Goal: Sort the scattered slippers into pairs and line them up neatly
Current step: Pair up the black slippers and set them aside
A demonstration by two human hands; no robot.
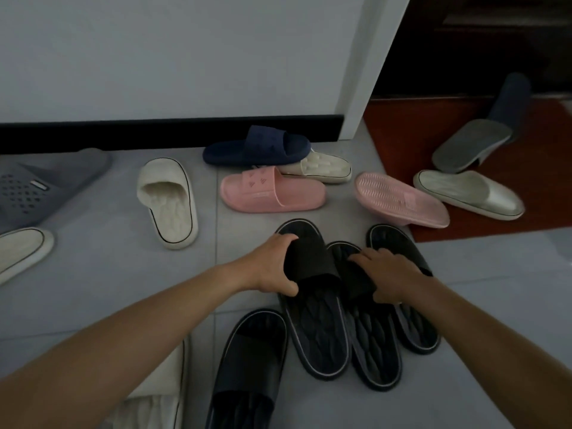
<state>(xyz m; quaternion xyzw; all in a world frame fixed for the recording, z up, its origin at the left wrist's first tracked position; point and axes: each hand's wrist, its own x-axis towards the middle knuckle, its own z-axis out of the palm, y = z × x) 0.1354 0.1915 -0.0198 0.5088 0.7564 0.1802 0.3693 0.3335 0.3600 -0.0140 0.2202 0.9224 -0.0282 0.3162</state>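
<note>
Four black slippers lie close together on the floor (108,267), and that is where a mix-up could happen: they all look alike, so a left one could end up beside another left one. Two of them overlap, so pulling one might drag the one next to it out of line. The left hand (272,267) is curled around the strap of one black slipper (312,292), with the thumb under the strap's near edge and the fingers (286,239) bent over its far edge. The right hand (387,274) lies half closed on the strap of the next black slipper (371,345), fingers spread on top, thumb at the near edge. I cannot tell if it grips hard. Pink, white and blue slippers lie scattered farther away.
</note>
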